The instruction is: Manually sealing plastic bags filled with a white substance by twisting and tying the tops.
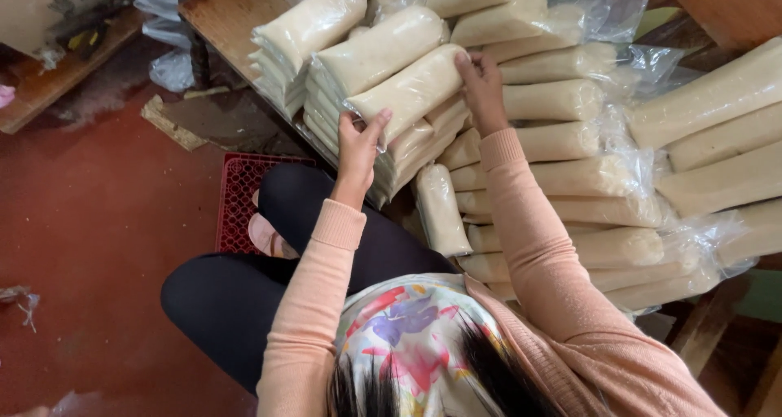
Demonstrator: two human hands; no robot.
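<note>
On the red floor (90, 221) at far left lie scraps of plastic (167, 26) and a board (57, 75). Just right of that, a red crate (236, 197) sits beside the seated person's dark-clad legs. Above it, on the tabletop (224, 10), stand stacks (314, 67) of flat, cream-filled clear bags. The left hand (358, 144) pinches the near end of the top bag (407, 91) on the front stack, thumb and fingers closed on its plastic edge. The right hand (482, 87) grips the same bag's far end, fingers curled over it. Further right, long filled bags (570, 140) lie side by side in rows, with more (717, 132) at the far right.
</note>
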